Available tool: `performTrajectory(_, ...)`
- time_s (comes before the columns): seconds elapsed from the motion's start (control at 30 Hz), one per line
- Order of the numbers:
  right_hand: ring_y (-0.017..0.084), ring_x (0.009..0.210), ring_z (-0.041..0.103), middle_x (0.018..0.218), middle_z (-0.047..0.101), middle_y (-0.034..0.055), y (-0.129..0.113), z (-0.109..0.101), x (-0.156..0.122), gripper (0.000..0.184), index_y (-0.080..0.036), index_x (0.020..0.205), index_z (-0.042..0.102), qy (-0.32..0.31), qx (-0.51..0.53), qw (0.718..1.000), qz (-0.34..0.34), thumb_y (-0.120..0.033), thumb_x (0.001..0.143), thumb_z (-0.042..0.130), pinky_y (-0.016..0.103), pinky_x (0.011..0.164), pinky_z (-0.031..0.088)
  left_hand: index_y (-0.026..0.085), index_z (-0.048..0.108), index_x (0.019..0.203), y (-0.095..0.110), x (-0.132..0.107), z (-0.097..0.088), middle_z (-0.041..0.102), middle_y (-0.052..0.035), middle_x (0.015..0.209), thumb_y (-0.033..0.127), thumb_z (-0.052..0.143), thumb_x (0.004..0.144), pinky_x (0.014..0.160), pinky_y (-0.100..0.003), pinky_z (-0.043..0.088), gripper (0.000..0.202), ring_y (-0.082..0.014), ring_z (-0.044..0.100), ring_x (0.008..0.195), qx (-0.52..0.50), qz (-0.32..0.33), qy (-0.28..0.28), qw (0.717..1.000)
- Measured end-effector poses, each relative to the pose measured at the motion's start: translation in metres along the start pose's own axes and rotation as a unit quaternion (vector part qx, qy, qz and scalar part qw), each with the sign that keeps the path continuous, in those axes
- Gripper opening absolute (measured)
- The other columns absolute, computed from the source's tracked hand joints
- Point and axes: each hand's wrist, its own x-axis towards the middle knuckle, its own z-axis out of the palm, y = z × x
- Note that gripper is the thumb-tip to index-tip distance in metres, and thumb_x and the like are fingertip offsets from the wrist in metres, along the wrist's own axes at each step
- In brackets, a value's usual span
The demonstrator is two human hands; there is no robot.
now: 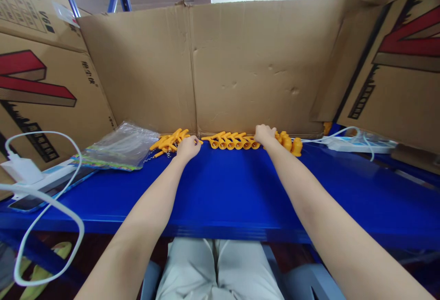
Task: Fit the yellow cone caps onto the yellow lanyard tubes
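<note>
My left hand (188,149) is closed in a pinch around a thin orange plastic piece, its tip (200,142) poking out past the fingers. Right beside it lies a loose pile of orange plastic handles (167,141) with thin metal spirals. Along the foot of the cardboard stands a row of orange cup-shaped pieces with slanted stems (230,145), open mouths toward me. My right hand (265,134) is curled at the right end of this row; its fingertips are hidden. Just right of it are several rounded orange bell-like pieces (286,141).
A cardboard wall (268,66) closes the back of the blue table (220,190), with large cartons on both sides. Clear plastic bags (120,146) lie left, near a power strip with a white charger (22,169), looping cable and phone (34,202). Another power strip (359,144) sits right.
</note>
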Motion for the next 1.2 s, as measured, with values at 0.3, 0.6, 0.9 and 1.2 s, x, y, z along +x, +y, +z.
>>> performTrajectory(0.3, 0.026, 0.115, 0.053, 0.113, 0.067, 0.0149, 0.018, 0.010, 0.002, 0.026, -0.015, 0.110, 0.062, -0.011, -0.043, 0.999, -0.028, -0.015, 0.086, 0.052, 0.044, 0.095, 0.031, 0.022, 0.068, 0.100, -0.008, 0.002, 0.000, 0.065, -0.0121, 0.118, 0.021, 0.047, 0.083, 0.099, -0.049, 0.042, 0.027, -0.0319, 0.053, 0.119, 0.044, -0.031, 0.029, 0.998)
performTrajectory(0.6, 0.025, 0.110, 0.056, 0.113, 0.067, 0.0136, 0.018, 0.021, -0.002, 0.032, -0.014, 0.110, 0.058, 0.079, 0.011, 0.996, -0.046, -0.005, 0.084, 0.042, 0.049, 0.099, 0.025, 0.026, 0.057, 0.128, -0.012, -0.002, 0.002, 0.042, -0.0138, 0.148, 0.023, 0.054, 0.076, 0.112, -0.066, 0.016, 0.051, -0.0353, 0.026, 0.142, 0.108, -0.114, -0.068, 0.985)
performTrajectory(0.9, 0.029, 0.104, 0.058, 0.108, 0.068, 0.0145, 0.001, -0.014, -0.015, 0.024, -0.017, 0.107, 0.058, 0.202, 0.121, 0.967, -0.098, -0.017, 0.086, 0.047, 0.048, 0.095, 0.032, 0.023, 0.056, 0.132, -0.015, -0.002, 0.006, 0.033, -0.0117, 0.154, 0.023, 0.045, 0.081, 0.112, -0.069, 0.011, 0.052, -0.0342, 0.019, 0.145, 0.144, -0.107, -0.076, 0.981)
performTrajectory(1.2, 0.024, 0.099, 0.064, 0.107, 0.069, 0.0103, -0.007, -0.010, -0.057, 0.028, -0.019, 0.109, 0.059, 0.074, 0.185, 0.972, -0.125, -0.019, 0.081, 0.057, 0.034, 0.083, 0.046, 0.019, 0.049, 0.138, -0.016, -0.001, 0.006, 0.031, -0.0160, 0.155, 0.023, 0.046, 0.081, 0.110, -0.070, 0.012, 0.057, -0.0343, 0.018, 0.145, 0.161, -0.124, -0.065, 0.977)
